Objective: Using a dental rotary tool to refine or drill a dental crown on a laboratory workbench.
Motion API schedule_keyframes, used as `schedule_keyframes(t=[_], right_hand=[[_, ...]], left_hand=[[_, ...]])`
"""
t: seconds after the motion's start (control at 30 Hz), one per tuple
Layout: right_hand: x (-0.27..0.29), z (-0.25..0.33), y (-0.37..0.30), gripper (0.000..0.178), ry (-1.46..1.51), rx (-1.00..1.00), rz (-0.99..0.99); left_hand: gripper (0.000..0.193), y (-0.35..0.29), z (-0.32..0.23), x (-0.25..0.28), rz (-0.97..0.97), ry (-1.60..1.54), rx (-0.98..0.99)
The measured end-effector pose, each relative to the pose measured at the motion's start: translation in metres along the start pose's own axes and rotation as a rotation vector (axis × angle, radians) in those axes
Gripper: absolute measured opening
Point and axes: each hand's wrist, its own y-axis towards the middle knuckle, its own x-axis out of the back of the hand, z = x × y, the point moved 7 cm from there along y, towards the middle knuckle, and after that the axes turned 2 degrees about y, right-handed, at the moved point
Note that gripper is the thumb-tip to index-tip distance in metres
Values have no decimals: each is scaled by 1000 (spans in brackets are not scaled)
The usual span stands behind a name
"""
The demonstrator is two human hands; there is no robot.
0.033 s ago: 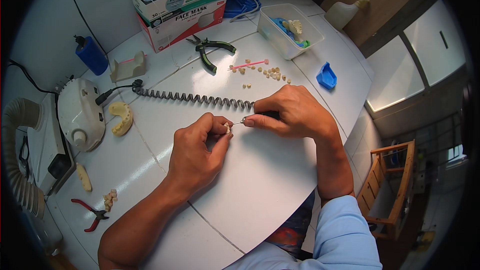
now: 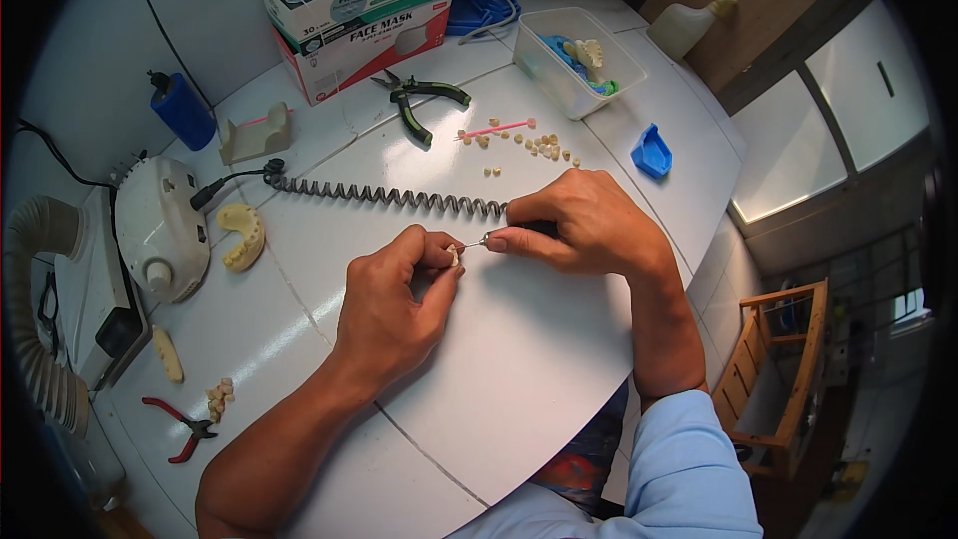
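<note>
Between thumb and fingers, my left hand (image 2: 394,289) pinches a small cream-coloured dental crown (image 2: 455,258). My right hand (image 2: 589,225) is closed around a rotary handpiece (image 2: 491,242), whose dark body is mostly hidden in the palm. From its metal tip a thin bur (image 2: 473,246) points left and meets or nearly meets the crown; contact is too small to tell. A coiled black cord (image 2: 389,197) runs from the handpiece to a white control unit (image 2: 165,230) on the left. Both hands are just above the white tiled table (image 2: 539,359).
Several loose crowns (image 2: 544,147) and a pink stick (image 2: 499,128) lie beyond my hands, near green-handled pliers (image 2: 414,105). Right of them are a clear tub (image 2: 569,60) and a blue piece (image 2: 653,152). Red cutters (image 2: 185,429), a yellowish dental cast (image 2: 241,238) and a ribbed hose (image 2: 40,289) occupy the left.
</note>
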Motion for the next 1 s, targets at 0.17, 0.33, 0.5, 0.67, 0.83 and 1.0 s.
schedule_keyframes(t=[0.17, 0.33, 0.5, 0.67, 0.83, 1.0], right_hand=[[1, 0, 0, 58, -2, -31, 30], [1, 1, 0, 58, 1, -9, 29], [2, 1, -1, 58, -13, -12, 20], [0, 0, 1, 59, -3, -35, 37], [1, -1, 0, 58, 4, -26, 35], [1, 1, 0, 57, 18, 12, 13]], left_hand=[[9, 0, 0, 0, 0, -15, 21], [9, 0, -1, 0, -2, -14, 15], [9, 0, -2, 0, 5, -2, 19], [8, 0, -3, 0, 27, 11, 29], [9, 1, -4, 0, 23, -6, 2], [10, 1, -4, 1, 18, 5, 11]])
